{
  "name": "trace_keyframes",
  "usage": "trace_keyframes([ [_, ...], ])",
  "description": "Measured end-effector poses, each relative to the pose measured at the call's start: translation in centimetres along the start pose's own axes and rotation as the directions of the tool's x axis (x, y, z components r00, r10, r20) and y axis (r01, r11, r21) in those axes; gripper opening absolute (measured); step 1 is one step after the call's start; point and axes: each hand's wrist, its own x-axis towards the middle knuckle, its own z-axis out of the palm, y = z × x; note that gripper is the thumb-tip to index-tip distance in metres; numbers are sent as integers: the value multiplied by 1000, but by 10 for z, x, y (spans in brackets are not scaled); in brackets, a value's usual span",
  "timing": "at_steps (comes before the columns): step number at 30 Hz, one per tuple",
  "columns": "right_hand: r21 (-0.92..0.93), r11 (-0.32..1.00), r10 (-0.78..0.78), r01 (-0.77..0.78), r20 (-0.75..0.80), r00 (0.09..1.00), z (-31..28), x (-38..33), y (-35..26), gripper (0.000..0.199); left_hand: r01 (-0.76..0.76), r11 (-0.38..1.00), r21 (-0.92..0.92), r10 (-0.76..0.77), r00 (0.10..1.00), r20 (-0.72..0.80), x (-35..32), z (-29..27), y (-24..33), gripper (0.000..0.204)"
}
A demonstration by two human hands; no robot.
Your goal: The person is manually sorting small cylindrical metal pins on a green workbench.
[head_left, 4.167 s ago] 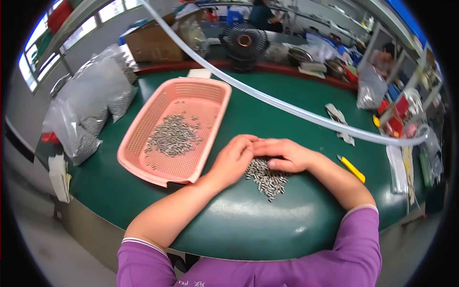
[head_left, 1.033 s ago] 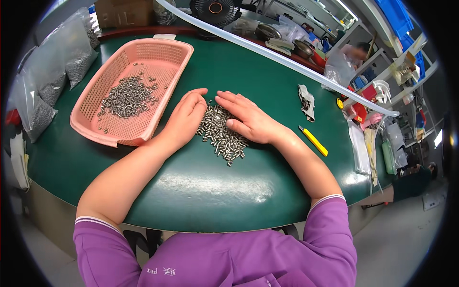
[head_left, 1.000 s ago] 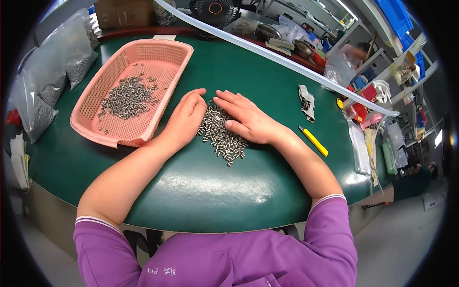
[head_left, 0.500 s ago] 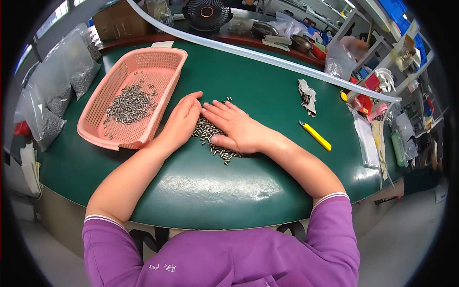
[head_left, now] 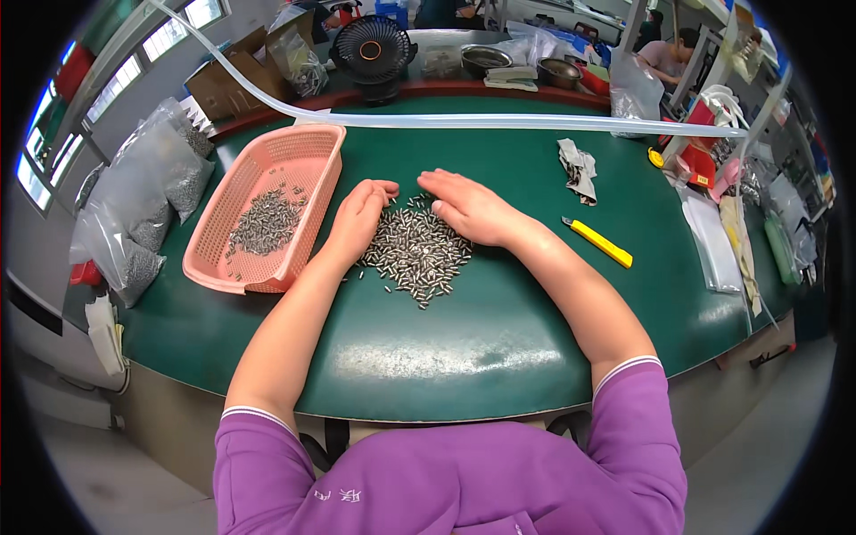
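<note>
A heap of small shiny metal pins (head_left: 417, 259) lies spread on the green tabletop between my hands. My left hand (head_left: 360, 217) rests on edge at the heap's upper left, fingers stretched and slightly bent, holding nothing I can see. At the upper right of the heap, my right hand (head_left: 473, 209) is open, palm turned toward the pins, fingers straight and thumb apart. Just left of my left forearm stands a pink perforated plastic basket (head_left: 203, 252) with a pile of similar pins (head_left: 266, 223) in its bottom.
A yellow utility knife (head_left: 602, 243) and a crumpled grey-white cloth (head_left: 578, 169) lie to the right. Plastic bags of metal parts (head_left: 143, 227) line the left edge. A pale hose (head_left: 499, 121) crosses the far side, before a black fan (head_left: 373, 53). Another person (head_left: 670, 59) is at the far right.
My hands have drawn apart from over the heap, the right one lifting off rightward, so more pins show between them. The whole view has turned slightly.
</note>
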Motion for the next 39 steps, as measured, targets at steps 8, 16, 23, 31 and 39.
trace_keyframes([
  [8, 10, 992, -127, 127, 79, 989, 6, 1, -10, 41, -12, 998, -60, 13, 1000, 13, -2, -2, -3, 18],
  [16, 24, 992, -122, 121, 60, 991, 10, -5, -15, 39, 7, 978, -207, 21, 991, 135, -2, -5, -1, 15],
  [23, 187, 982, -26, 25, 8, 1000, 9, -2, -15, 34, -19, 989, -146, 30, 997, 77, -2, -6, -2, 18],
  [31, 265, 962, 88, -62, -86, 992, 11, 2, -6, 37, -28, 996, -88, 32, 998, 46, -2, -6, -2, 19],
  [39, 19, 996, 82, -82, -22, 996, 10, 16, 9, 50, -59, 995, -84, 45, 987, -157, 0, -2, -4, 15],
])
